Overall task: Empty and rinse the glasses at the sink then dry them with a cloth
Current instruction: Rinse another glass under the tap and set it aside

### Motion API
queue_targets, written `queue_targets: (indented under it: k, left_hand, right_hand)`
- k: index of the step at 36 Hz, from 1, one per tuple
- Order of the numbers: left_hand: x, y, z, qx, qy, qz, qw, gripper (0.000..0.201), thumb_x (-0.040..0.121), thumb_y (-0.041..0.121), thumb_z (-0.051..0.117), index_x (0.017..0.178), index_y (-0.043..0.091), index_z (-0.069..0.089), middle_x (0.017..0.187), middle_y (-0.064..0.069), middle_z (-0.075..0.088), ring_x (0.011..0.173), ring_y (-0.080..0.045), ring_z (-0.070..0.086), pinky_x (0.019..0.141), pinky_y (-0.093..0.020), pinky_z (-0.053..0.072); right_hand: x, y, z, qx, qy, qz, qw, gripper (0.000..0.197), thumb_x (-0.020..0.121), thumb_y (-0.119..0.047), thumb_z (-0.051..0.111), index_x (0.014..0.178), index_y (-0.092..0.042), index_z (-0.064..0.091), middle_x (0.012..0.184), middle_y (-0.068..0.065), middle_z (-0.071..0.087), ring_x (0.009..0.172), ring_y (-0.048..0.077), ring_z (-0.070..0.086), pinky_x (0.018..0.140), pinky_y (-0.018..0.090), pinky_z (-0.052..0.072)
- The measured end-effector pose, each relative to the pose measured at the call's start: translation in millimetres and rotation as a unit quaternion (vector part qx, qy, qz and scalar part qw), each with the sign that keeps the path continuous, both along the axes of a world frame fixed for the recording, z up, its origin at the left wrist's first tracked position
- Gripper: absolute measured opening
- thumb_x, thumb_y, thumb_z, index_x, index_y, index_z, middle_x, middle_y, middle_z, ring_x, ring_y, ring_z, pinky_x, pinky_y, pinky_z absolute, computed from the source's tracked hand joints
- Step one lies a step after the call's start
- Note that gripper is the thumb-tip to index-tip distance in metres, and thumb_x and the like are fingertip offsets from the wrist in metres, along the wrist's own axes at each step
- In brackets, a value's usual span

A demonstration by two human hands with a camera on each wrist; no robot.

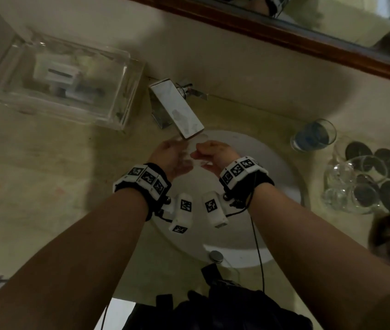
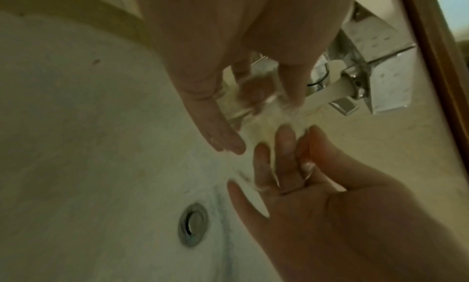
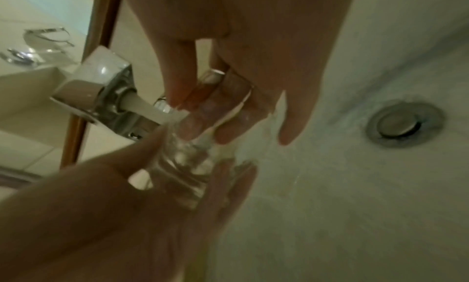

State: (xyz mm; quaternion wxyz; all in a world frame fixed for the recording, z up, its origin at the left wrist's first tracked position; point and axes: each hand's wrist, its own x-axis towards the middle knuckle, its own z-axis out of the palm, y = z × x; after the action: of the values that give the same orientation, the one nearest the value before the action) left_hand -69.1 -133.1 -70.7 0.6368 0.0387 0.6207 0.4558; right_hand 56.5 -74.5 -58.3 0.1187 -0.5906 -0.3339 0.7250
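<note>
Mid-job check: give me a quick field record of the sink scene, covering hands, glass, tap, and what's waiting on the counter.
glass in hand: clear glass, under the tap's stream
left hand: holds the glass's base
right hand: fingers inside the glass
tap: running
sink: white basin, drain stopper visible
counter, right: blue-tinted glass, clear glasses beside dark coasters
counter, left: clear tray
cloth: not in view

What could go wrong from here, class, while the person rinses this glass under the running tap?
1. The clear glass is wet, held by both the left hand and the right hand over the hard white basin; it could slip and crack.
2. It sits close under the metal tap, so lifting it carelessly could chip the rim.
3. More glasses crowd the counter beside the basin; an elbow might knock them.
</note>
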Motion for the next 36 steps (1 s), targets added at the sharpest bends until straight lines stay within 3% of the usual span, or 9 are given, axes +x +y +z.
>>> queue_targets:
  k: [6, 10, 15, 19, 24, 26, 30, 33, 36]
  left_hand:
    - [-0.1, 3.8, 0.1, 0.014, 0.08, -0.013, 0.997, 0.024, 0.088, 0.004, 0.066, 0.102, 0.017, 0.051, 0.08, -0.003, 0.059, 0.069, -0.017, 0.057, 0.076, -0.038, 0.052]
    - [0.7, 3.9, 2.0, -0.005, 0.045, 0.012, 0.999, 0.011, 0.096, 0.022, 0.059, 0.107, 0.021, 0.056, 0.095, -0.003, 0.062, 0.079, -0.018, 0.062, 0.083, -0.038, 0.055]
    - [-0.7, 6.0, 6.0, -0.018, 0.026, -0.006, 0.999, 0.036, 0.096, 0.022, 0.059, 0.13, 0.013, 0.051, 0.095, -0.003, 0.062, 0.069, -0.016, 0.064, 0.058, -0.029, 0.055]
    - [0.2, 6.7, 3.7, 0.007, 0.104, -0.044, 0.994, 0.029, 0.088, 0.009, 0.068, 0.111, 0.015, 0.051, 0.094, -0.005, 0.06, 0.084, -0.024, 0.059, 0.08, -0.044, 0.056]
    - [2.4, 4.1, 4.8, 0.005, 0.027, -0.003, 1.0, 0.004, 0.099, 0.015, 0.054, 0.102, 0.014, 0.056, 0.088, -0.005, 0.06, 0.073, -0.017, 0.058, 0.067, -0.03, 0.052]
    - [2.2, 4.0, 4.8, -0.011, -0.009, -0.013, 1.0, 0.018, 0.098, 0.025, 0.056, 0.111, 0.013, 0.06, 0.091, -0.005, 0.063, 0.072, -0.017, 0.061, 0.06, -0.027, 0.053]
    - [0.5, 6.4, 5.8, -0.007, 0.039, -0.008, 0.999, 0.025, 0.094, 0.018, 0.064, 0.116, 0.013, 0.054, 0.091, -0.006, 0.061, 0.07, -0.019, 0.061, 0.062, -0.034, 0.056]
    - [0.7, 6.1, 3.7, 0.024, 0.1, -0.038, 0.994, 0.025, 0.089, 0.009, 0.068, 0.108, 0.012, 0.053, 0.096, -0.011, 0.06, 0.08, -0.025, 0.059, 0.082, -0.049, 0.056]
    - [1.1, 2.6, 3.7, 0.013, 0.08, -0.011, 0.997, 0.008, 0.093, 0.012, 0.063, 0.097, 0.016, 0.057, 0.09, -0.005, 0.062, 0.077, -0.021, 0.06, 0.083, -0.045, 0.054]
  right_hand:
    - [-2.9, 4.0, -0.6, -0.001, -0.049, -0.029, 0.998, 0.024, 0.093, -0.029, 0.061, 0.075, -0.015, 0.058, 0.051, -0.009, 0.065, 0.065, 0.009, 0.058, 0.064, 0.026, 0.042]
    - [-4.1, 1.8, 1.3, 0.012, -0.01, -0.043, 0.999, 0.018, 0.092, -0.018, 0.063, 0.075, -0.016, 0.058, 0.061, -0.001, 0.068, 0.059, 0.007, 0.059, 0.062, 0.023, 0.043]
    - [-1.7, 1.5, 1.3, 0.026, -0.007, -0.031, 0.999, 0.018, 0.093, -0.018, 0.061, 0.075, -0.014, 0.058, 0.075, 0.002, 0.065, 0.064, 0.009, 0.058, 0.062, 0.022, 0.046]
    - [-2.2, 4.5, 3.8, -0.001, -0.054, -0.007, 0.999, 0.018, 0.092, -0.029, 0.062, 0.08, -0.016, 0.058, 0.075, 0.0, 0.064, 0.069, 0.01, 0.059, 0.074, 0.031, 0.042]
    - [-4.2, 5.8, 7.1, -0.01, -0.008, -0.023, 1.0, 0.014, 0.093, -0.017, 0.061, 0.08, -0.013, 0.058, 0.072, 0.004, 0.064, 0.064, 0.013, 0.058, 0.064, 0.027, 0.046]
    - [-2.5, 4.0, 4.8, 0.005, 0.017, -0.024, 1.0, 0.012, 0.093, -0.011, 0.06, 0.08, -0.012, 0.058, 0.066, 0.002, 0.067, 0.057, 0.01, 0.062, 0.058, 0.023, 0.048]
    - [-0.1, 3.7, 0.2, 0.009, -0.021, -0.006, 1.0, 0.009, 0.091, -0.022, 0.063, 0.091, -0.013, 0.06, 0.088, 0.003, 0.07, 0.082, 0.015, 0.062, 0.08, 0.032, 0.046]
    - [0.8, 6.8, 0.4, 0.007, -0.048, -0.006, 0.999, 0.02, 0.092, -0.029, 0.061, 0.077, -0.016, 0.059, 0.068, -0.004, 0.067, 0.071, 0.011, 0.058, 0.078, 0.032, 0.04]
    - [-2.7, 8.8, 2.5, -0.002, -0.028, -0.013, 1.0, 0.019, 0.094, -0.023, 0.06, 0.076, -0.015, 0.056, 0.051, -0.006, 0.064, 0.063, 0.01, 0.058, 0.071, 0.031, 0.043]
